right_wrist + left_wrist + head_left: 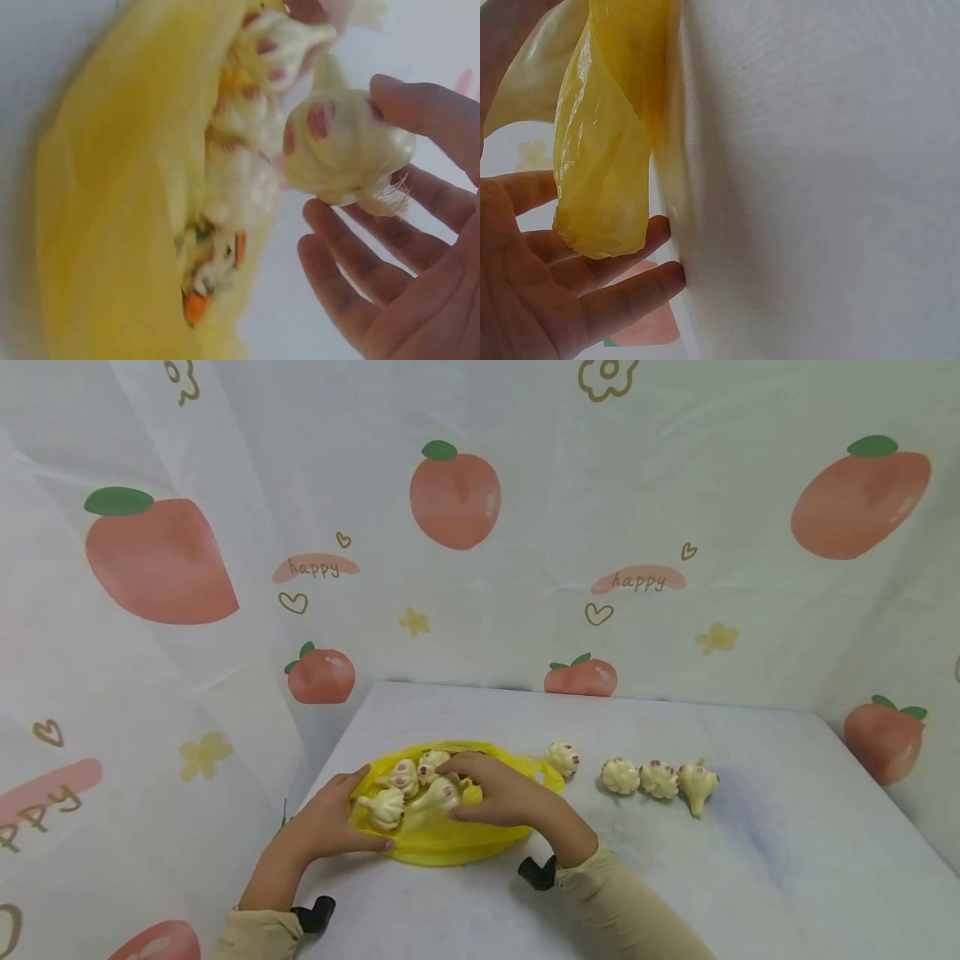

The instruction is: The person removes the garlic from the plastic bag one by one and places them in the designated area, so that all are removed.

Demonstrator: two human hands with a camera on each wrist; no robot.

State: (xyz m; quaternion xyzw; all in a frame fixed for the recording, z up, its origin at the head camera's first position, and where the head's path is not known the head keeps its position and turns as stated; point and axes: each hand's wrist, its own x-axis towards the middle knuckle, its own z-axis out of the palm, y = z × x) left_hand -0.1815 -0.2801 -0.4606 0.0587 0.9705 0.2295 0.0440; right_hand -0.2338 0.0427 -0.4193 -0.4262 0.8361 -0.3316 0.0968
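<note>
One garlic bulb (349, 142), pinched in my right hand (495, 789); light, stiff, I judge; grip its belly. Left hand (330, 818): spread at yellow bag's (450, 845) edge.

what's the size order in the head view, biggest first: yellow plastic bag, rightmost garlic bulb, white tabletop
1. White tabletop
2. Yellow plastic bag
3. Rightmost garlic bulb

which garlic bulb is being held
The bulb in the right hand, over the yellow bag: it alone is pinched between thumb and fingers, while the other bulbs lie in the bag or on the table.
</note>
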